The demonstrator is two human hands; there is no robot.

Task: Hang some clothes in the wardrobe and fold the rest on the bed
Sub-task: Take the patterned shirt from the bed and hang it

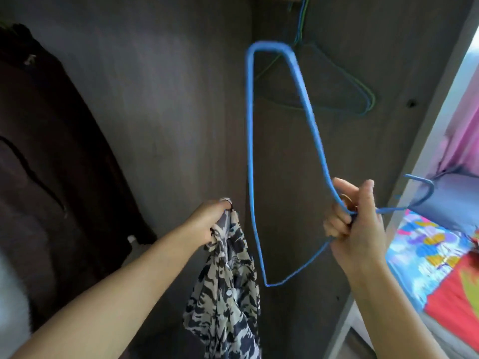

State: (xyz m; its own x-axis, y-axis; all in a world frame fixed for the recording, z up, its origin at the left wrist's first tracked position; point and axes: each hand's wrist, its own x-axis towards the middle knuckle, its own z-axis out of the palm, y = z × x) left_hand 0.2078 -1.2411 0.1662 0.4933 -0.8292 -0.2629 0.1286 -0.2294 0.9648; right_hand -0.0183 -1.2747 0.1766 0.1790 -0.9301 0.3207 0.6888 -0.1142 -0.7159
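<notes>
I record the right hand (355, 224) closed around the neck of a blue wire hanger (282, 161), the fingers (337, 224) wrapped over the wire just below its hook, which points right toward the bed. The hanger is turned on end, one shoulder far and high, the other near and low, in front of the wardrobe's dark back panel (181, 112). The left hand (207, 221) is clenched on the top of a black-and-cream patterned shirt (228, 294), which hangs limp below the fist, just left of the hanger and not touching it that I can tell. Spare wire hangers (337, 89) hang far right inside the wardrobe. A dark garment (51, 164) hangs at far left. A bright patterned bedcover (440, 260) shows at right.
</notes>
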